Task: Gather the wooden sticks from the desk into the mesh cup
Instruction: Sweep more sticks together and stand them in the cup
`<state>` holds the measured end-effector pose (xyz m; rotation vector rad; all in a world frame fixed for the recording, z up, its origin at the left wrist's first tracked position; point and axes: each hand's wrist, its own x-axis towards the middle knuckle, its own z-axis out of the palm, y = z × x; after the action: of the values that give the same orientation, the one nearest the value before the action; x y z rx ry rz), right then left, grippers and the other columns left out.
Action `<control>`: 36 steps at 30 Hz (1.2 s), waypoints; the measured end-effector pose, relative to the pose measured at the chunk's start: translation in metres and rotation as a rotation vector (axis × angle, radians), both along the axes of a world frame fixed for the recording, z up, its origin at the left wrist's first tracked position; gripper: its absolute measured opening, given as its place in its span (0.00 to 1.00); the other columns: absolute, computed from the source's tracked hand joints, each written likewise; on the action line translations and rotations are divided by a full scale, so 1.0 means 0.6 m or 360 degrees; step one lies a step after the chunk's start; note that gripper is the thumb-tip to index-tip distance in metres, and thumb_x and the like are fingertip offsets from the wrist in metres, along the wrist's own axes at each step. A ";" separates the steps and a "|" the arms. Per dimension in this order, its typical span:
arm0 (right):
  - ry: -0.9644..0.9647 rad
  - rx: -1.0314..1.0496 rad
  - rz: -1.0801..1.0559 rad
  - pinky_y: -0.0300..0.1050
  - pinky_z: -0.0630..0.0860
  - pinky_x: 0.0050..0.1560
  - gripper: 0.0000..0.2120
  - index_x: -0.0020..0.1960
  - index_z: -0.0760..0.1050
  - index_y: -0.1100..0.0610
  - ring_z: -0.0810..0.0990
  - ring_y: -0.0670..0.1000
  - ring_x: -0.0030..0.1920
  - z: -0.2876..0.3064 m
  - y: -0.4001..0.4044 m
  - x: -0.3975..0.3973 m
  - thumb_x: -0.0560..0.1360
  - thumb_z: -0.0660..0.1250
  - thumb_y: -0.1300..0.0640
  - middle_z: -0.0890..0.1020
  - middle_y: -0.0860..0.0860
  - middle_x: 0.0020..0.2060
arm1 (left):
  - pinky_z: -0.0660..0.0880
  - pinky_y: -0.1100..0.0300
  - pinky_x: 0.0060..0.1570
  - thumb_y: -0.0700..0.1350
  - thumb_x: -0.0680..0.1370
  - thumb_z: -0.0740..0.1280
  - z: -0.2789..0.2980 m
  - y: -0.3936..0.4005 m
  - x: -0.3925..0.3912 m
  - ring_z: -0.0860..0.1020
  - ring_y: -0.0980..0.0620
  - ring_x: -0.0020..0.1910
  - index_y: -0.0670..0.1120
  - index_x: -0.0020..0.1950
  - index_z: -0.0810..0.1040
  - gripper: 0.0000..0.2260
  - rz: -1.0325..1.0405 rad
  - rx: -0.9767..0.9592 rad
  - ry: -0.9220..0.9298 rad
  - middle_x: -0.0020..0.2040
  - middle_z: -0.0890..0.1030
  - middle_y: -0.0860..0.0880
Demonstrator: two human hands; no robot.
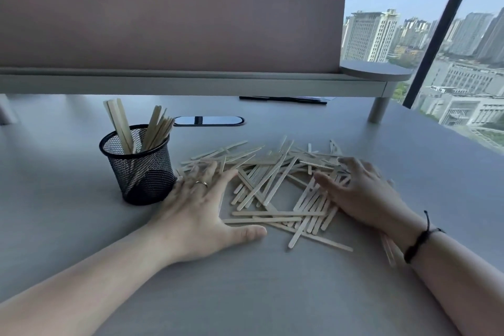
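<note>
Head view, looking down at a grey worktop where we see two bare hands laid on a scattered heap of flat wooden sticks in the centre of the frame.

The left hand, at centre left, lies palm down with its fingers spread wide and straight. The fingertips rest on the left edge of the heap, and the thumb stretches out to the right along the worktop, just beside the nearest sticks. A ring sits on one finger. This hand grips nothing.

The right hand, at centre right, also lies palm down on the right side of the heap. Its fingers are fairly straight and somewhat blurred, pressing on sticks rather than curling round them. A dark cord bracelet circles the wrist, and a few sticks poke out from under that wrist.

A black mesh cup stands upright at centre left, just beside the left hand's fingers. It already holds several sticks, which lean out above its rim.

Behind the heap, a dark oval cable port is set into the worktop. Further back stands a raised shelf with a pinkish divider panel. City towers show through windows at upper right.
</note>
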<state>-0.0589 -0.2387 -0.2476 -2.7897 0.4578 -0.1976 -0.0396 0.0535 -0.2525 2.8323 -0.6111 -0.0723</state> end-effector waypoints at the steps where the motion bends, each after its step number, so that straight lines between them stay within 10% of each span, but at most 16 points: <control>1: 0.0059 0.0035 0.0013 0.61 0.56 0.75 0.47 0.75 0.61 0.44 0.61 0.56 0.76 -0.005 0.000 0.002 0.65 0.45 0.18 0.64 0.53 0.76 | 0.43 0.48 0.78 0.86 0.58 0.51 0.000 -0.001 0.003 0.40 0.50 0.80 0.63 0.78 0.40 0.55 -0.0014 0.0002 0.0007 0.82 0.40 0.53; 13: -0.0136 0.0129 0.0359 0.47 0.61 0.72 0.33 0.71 0.64 0.42 0.66 0.52 0.72 -0.011 0.108 -0.011 0.71 0.57 0.26 0.69 0.48 0.69 | 0.65 0.56 0.70 0.78 0.66 0.61 -0.001 -0.013 0.011 0.64 0.64 0.71 0.64 0.74 0.59 0.40 -0.0444 -0.0258 -0.0052 0.73 0.64 0.66; 31: -0.0432 0.0649 0.0545 0.34 0.71 0.52 0.20 0.64 0.69 0.37 0.77 0.39 0.56 -0.011 0.121 -0.021 0.74 0.68 0.38 0.71 0.41 0.60 | 0.67 0.61 0.67 0.65 0.74 0.60 -0.010 -0.010 0.008 0.70 0.58 0.69 0.58 0.68 0.71 0.24 -0.0338 -0.0385 -0.0436 0.69 0.72 0.61; 36: -0.0573 0.0797 0.0480 0.22 0.69 0.41 0.12 0.59 0.74 0.41 0.80 0.34 0.45 -0.008 0.118 -0.016 0.76 0.69 0.45 0.80 0.45 0.52 | 0.72 0.50 0.62 0.64 0.75 0.55 0.003 -0.019 0.010 0.79 0.55 0.55 0.56 0.64 0.73 0.22 -0.0072 -0.0576 -0.0314 0.42 0.81 0.58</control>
<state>-0.0687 -0.1678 -0.2525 -2.2292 -0.0088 -0.4377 -0.0338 0.0420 -0.2508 2.4906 -0.6539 0.2845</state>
